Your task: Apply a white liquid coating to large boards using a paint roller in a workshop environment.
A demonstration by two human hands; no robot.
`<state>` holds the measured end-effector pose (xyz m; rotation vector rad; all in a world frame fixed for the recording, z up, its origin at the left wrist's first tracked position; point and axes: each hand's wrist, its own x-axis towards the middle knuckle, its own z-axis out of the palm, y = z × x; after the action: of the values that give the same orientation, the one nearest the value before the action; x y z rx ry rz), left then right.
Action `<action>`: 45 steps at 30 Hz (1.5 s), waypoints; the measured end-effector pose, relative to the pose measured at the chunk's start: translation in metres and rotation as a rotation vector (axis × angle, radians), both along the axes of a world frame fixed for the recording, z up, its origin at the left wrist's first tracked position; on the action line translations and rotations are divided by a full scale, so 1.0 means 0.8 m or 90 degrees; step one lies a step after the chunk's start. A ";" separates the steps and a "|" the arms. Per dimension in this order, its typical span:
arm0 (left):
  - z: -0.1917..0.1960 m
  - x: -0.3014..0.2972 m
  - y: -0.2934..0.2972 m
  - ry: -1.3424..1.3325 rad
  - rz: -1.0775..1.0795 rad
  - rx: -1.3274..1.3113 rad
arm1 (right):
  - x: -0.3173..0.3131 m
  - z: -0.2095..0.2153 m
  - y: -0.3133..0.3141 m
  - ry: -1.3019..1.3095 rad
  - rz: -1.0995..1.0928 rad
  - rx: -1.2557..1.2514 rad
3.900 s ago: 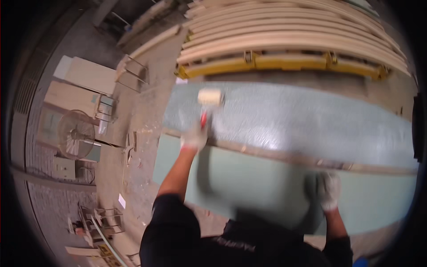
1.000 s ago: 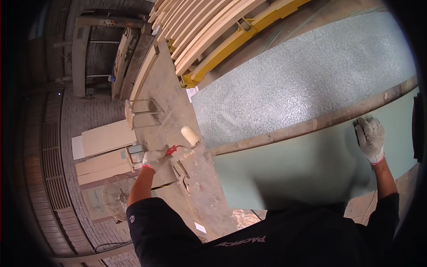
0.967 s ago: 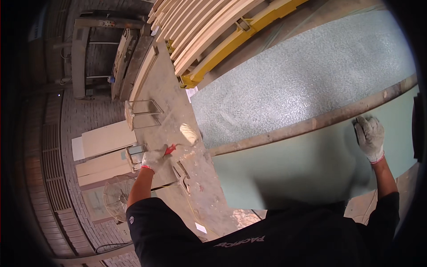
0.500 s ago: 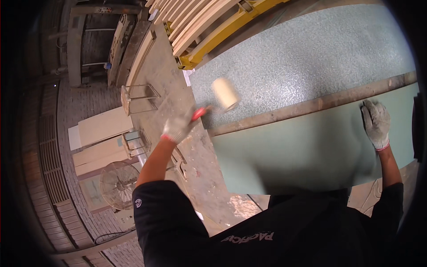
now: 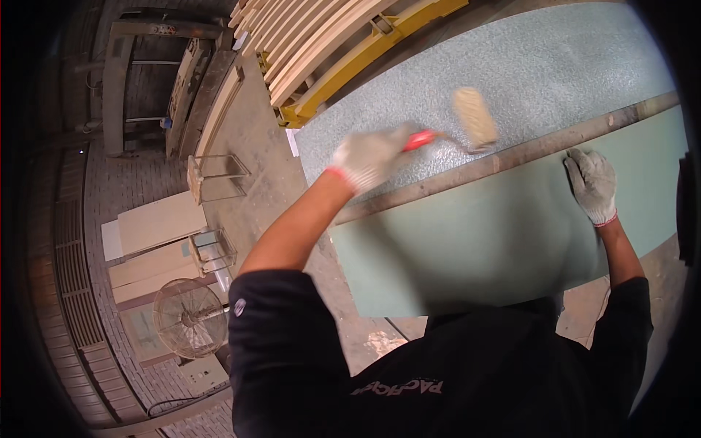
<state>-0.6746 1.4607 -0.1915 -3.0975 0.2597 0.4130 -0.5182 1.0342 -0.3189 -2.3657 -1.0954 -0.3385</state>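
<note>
My gloved left hand [image 5: 371,157] is closed around the red handle of a paint roller [image 5: 475,118], slightly smeared by motion. Its cream sleeve is over a wet-looking, speckled grey-green sheet [image 5: 569,55]; whether it touches the surface I cannot tell. Along the near side of that sheet lies a long, worn wooden strip [image 5: 467,171]. On this side of the strip is a smooth pale green board [image 5: 438,241]. My gloved right hand [image 5: 593,182] rests on this board, fingers stretched out, its fingertips close to the strip.
Beyond the sheet, wooden slats [image 5: 321,44] lie on a yellow metal frame [image 5: 350,66]. To the left stand a small metal-framed stool [image 5: 219,175], stacked flat panels [image 5: 161,223] and a round caged fan [image 5: 190,317]. The concrete floor [image 5: 266,175] shows between.
My left hand has carried the roller to the right, from the sheet's left end to farther along it. The right hand stays on the green board; the whole view has shifted slightly.
</note>
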 end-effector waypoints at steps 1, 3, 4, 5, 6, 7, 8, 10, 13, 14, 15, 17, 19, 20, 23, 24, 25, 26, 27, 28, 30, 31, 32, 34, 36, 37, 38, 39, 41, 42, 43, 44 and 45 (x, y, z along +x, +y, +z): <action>0.001 0.013 -0.012 0.002 0.002 -0.003 | 0.001 -0.002 -0.002 -0.006 -0.004 0.012; 0.010 0.026 -0.029 0.022 -0.013 0.043 | 0.000 -0.001 -0.006 -0.006 -0.015 0.002; 0.011 0.012 -0.018 0.025 -0.010 0.045 | 0.000 -0.001 -0.005 -0.006 -0.030 0.002; 0.014 -0.018 0.003 0.060 0.010 0.086 | 0.000 0.001 -0.006 -0.003 -0.026 0.004; 0.020 -0.053 0.027 0.095 0.032 0.130 | 0.000 0.003 -0.007 0.002 -0.029 -0.003; 0.023 -0.087 0.049 0.108 0.040 0.171 | 0.000 0.002 -0.006 0.004 -0.034 -0.011; 0.027 -0.124 0.073 0.118 0.049 0.212 | 0.000 0.002 -0.005 0.002 -0.030 -0.007; 0.027 -0.206 0.134 0.079 0.060 0.197 | 0.001 0.000 -0.005 -0.006 -0.026 -0.002; 0.073 -0.273 0.177 0.300 0.204 0.310 | 0.003 -0.006 -0.007 -0.010 -0.009 0.013; 0.087 -0.293 0.190 0.342 0.239 0.326 | 0.002 -0.007 -0.008 -0.007 -0.005 0.015; 0.101 -0.318 0.206 0.345 0.249 0.331 | 0.003 -0.005 -0.009 -0.002 -0.008 0.000; 0.116 -0.358 0.233 0.469 0.307 0.440 | 0.007 -0.006 -0.008 -0.003 -0.002 -0.005; 0.125 -0.365 0.220 0.418 0.369 0.426 | 0.006 -0.011 -0.013 0.006 -0.005 0.003; 0.126 -0.366 0.214 0.365 0.426 0.407 | 0.009 -0.012 -0.010 0.005 -0.004 0.005; 0.115 -0.278 0.139 0.173 0.336 0.336 | 0.004 -0.003 -0.016 0.005 -0.021 -0.031; 0.097 -0.254 0.125 0.081 0.259 0.318 | 0.000 0.003 -0.010 0.006 -0.015 -0.016; 0.081 -0.218 0.104 0.047 0.210 0.292 | -0.002 0.007 -0.007 0.006 -0.011 -0.005; 0.069 -0.175 0.077 0.011 0.158 0.266 | -0.001 0.005 -0.004 -0.006 -0.014 -0.024; 0.064 -0.125 0.041 -0.002 0.129 0.217 | 0.001 0.000 -0.001 -0.012 -0.003 -0.016; 0.056 -0.085 0.011 -0.012 0.103 0.174 | 0.002 -0.001 0.000 -0.015 0.013 -0.002; 0.017 -0.033 -0.013 -0.053 0.016 0.107 | 0.001 -0.003 0.002 -0.018 -0.001 -0.008; 0.007 -0.016 -0.025 -0.051 0.014 0.100 | 0.000 -0.006 0.002 -0.012 -0.016 -0.006; 0.010 -0.003 -0.036 -0.044 -0.018 0.107 | 0.000 -0.006 0.001 -0.009 -0.014 -0.009; 0.009 -0.008 -0.039 -0.027 -0.052 0.110 | 0.001 -0.001 -0.005 0.014 -0.046 -0.025; 0.018 -0.043 -0.010 0.002 -0.027 0.152 | 0.001 -0.003 -0.011 0.018 -0.052 -0.032; 0.030 -0.065 0.006 0.039 -0.023 0.141 | 0.002 -0.007 -0.014 0.010 -0.047 -0.028; 0.039 -0.091 0.025 0.051 -0.018 0.184 | 0.004 -0.009 -0.016 -0.001 -0.041 -0.021; 0.043 -0.120 0.046 0.063 -0.011 0.230 | 0.005 -0.011 -0.016 -0.011 -0.039 -0.020; 0.052 -0.180 0.086 0.142 0.035 0.305 | 0.005 -0.014 -0.013 -0.006 -0.030 -0.011; 0.057 -0.209 0.105 0.156 0.062 0.309 | 0.005 -0.015 -0.013 0.000 -0.027 -0.012; 0.064 -0.237 0.121 0.169 0.089 0.313 | 0.006 -0.015 -0.014 0.001 -0.025 -0.007; 0.073 -0.264 0.137 0.171 0.092 0.318 | 0.006 -0.014 -0.015 0.010 -0.025 0.000; 0.083 -0.291 0.154 0.196 0.117 0.346 | 0.005 -0.014 -0.015 0.020 -0.026 0.007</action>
<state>-0.9071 1.5837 -0.1250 -2.5233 -0.1233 0.8101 -0.5143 1.0222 -0.3297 -2.3780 -1.0298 -0.3207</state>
